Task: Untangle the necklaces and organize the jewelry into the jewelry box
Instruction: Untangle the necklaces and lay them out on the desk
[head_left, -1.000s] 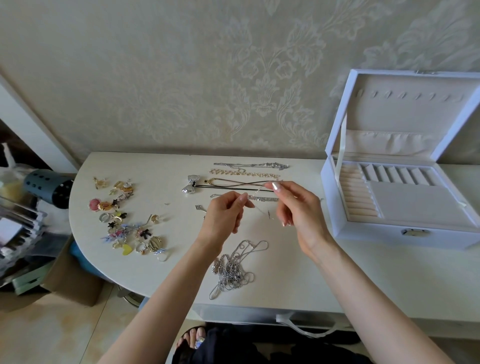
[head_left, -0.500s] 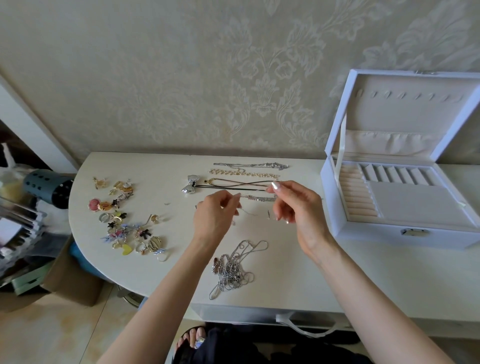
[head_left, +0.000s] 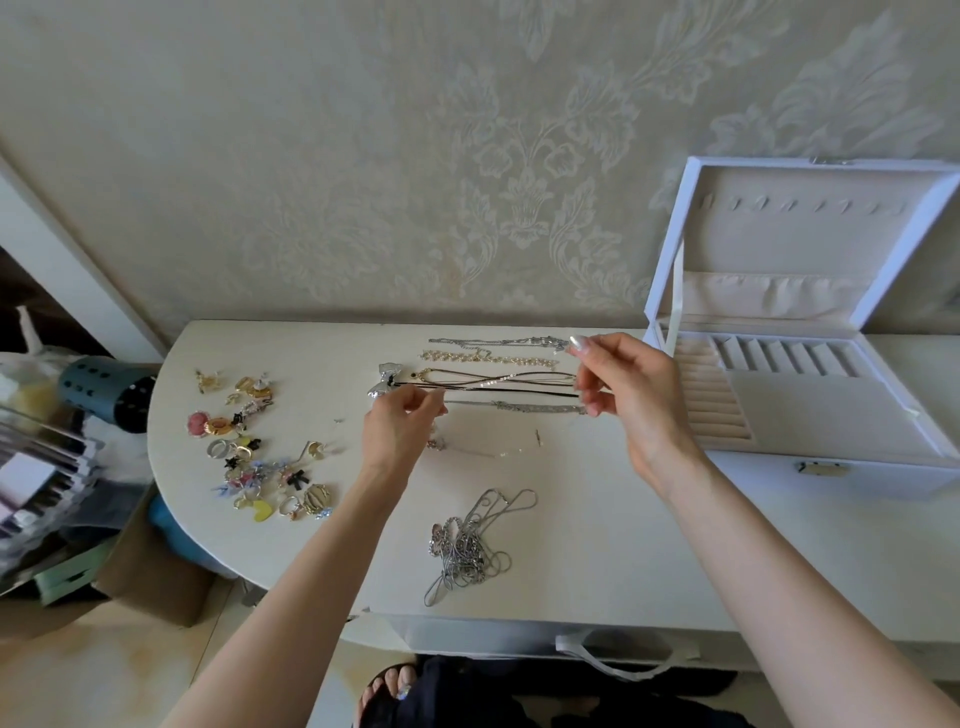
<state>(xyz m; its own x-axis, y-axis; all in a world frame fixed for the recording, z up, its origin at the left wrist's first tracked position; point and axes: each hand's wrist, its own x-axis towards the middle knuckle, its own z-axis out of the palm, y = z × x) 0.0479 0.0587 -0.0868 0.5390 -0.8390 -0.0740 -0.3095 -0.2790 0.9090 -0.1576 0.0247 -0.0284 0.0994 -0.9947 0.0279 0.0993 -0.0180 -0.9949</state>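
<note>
As my left hand hovers: fingertips pinched together on a fine chain, which sags below and to the right of it.
Right hand: fingers curled, forefinger up; whether it holds the chain I cannot tell.
Necklaces: laid out in rows, just beyond both hands.
Tangle: nearer me, between my wrists, on the table.
Box: open, just right of my right hand.
Trinkets: scattered left of my left hand.
</note>
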